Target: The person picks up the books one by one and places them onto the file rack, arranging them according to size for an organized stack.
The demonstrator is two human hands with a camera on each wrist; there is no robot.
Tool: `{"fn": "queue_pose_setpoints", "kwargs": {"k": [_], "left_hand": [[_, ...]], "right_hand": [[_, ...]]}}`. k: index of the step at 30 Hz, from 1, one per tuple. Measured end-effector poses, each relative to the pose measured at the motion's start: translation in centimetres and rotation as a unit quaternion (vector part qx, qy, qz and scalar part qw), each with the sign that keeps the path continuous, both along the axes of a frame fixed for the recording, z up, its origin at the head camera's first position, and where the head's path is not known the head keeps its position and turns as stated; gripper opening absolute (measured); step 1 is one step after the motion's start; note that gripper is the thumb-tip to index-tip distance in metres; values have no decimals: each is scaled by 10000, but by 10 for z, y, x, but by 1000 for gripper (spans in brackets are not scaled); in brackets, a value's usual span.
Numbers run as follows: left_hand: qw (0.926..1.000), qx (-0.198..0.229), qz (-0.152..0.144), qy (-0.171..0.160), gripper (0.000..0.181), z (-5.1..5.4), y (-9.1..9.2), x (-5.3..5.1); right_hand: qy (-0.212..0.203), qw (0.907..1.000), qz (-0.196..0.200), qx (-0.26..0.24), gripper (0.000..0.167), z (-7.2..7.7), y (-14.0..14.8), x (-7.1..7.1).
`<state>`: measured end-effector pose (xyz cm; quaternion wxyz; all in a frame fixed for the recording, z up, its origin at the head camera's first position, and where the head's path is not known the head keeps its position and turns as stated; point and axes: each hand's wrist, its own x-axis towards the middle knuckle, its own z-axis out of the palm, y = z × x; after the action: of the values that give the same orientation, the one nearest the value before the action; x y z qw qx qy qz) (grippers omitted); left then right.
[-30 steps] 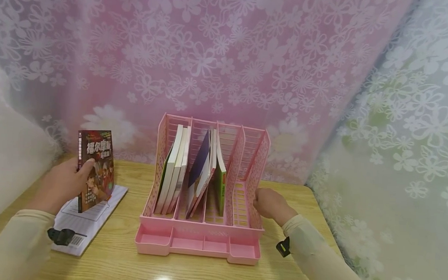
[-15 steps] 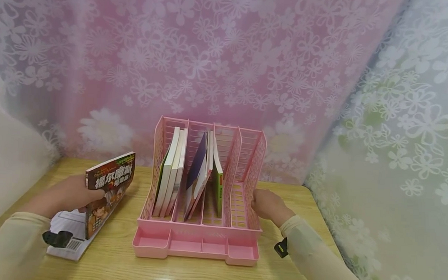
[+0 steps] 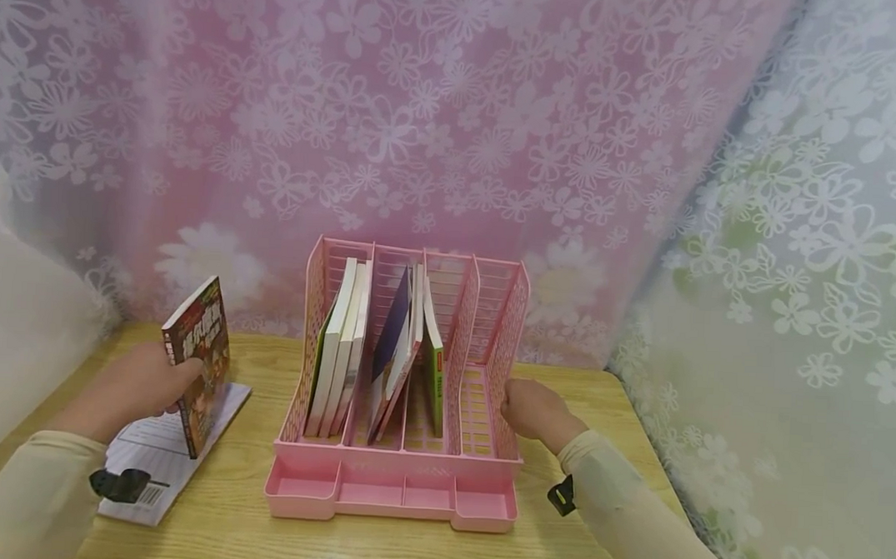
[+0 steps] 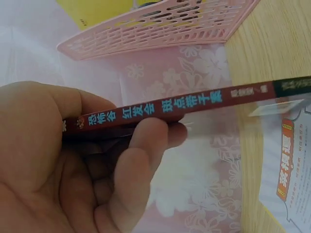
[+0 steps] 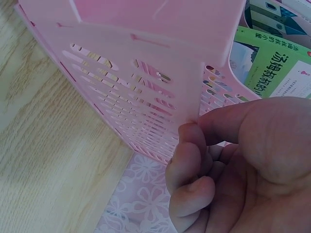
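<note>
My left hand (image 3: 131, 391) grips a dark paperback book (image 3: 205, 369), thumb on its illustrated cover and fingers behind. It is held upright and turned partly edge-on; its dark red spine (image 4: 165, 108) with blue characters shows in the left wrist view. Below it, a white book (image 3: 158, 454) lies flat on the table. A pink desktop file rack (image 3: 365, 458) stands in the middle. My right hand (image 3: 538, 410) pinches the front edge of its right side wall (image 5: 189, 92) between thumb and curled fingers.
The leftmost rack slot holds several pale books (image 3: 340, 350). Further right are a leaning dark blue book (image 3: 393, 323) and a green-spined book (image 3: 436, 371). Shallow trays (image 3: 371, 489) run along the rack's front. A floral curtain (image 3: 424, 128) hangs behind the wooden table (image 3: 582, 485).
The paperback swung right and down toward the white book, then back left and up, its cover turning more edge-on. The right hand keeps its hold on the rack. The head view shifted slightly.
</note>
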<state>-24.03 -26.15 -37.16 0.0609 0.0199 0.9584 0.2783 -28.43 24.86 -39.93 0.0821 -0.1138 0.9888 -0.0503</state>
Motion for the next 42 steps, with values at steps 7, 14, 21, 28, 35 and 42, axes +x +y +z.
{"fn": "queue_pose_setpoints", "kwargs": {"k": [7, 14, 21, 28, 35, 42], "left_hand": [[9987, -51, -73, 497, 64, 5, 10, 2], [9949, -196, 40, 984, 64, 23, 25, 4], [9919, -454, 208, 1164, 65, 42, 39, 12], [9767, -631, 360, 2018, 49, 63, 62, 33], [9329, -698, 289, 3520, 32, 83, 85, 53], [8712, -339, -133, 4896, 17, 96, 108, 52]], "right_hand": [[8, 10000, -8, 41, 17, -2, 0, 1], [-23, 10000, -27, 54, 18, -1, 1, 2], [-34, 10000, -7, 47, 19, 0, 1, 3], [19, 9999, 65, 105, 20, 0, 0, 3], [-61, 9999, 14, 101, 19, 1, -2, 3], [17, 10000, 23, 66, 20, 1, -2, 4]]}}
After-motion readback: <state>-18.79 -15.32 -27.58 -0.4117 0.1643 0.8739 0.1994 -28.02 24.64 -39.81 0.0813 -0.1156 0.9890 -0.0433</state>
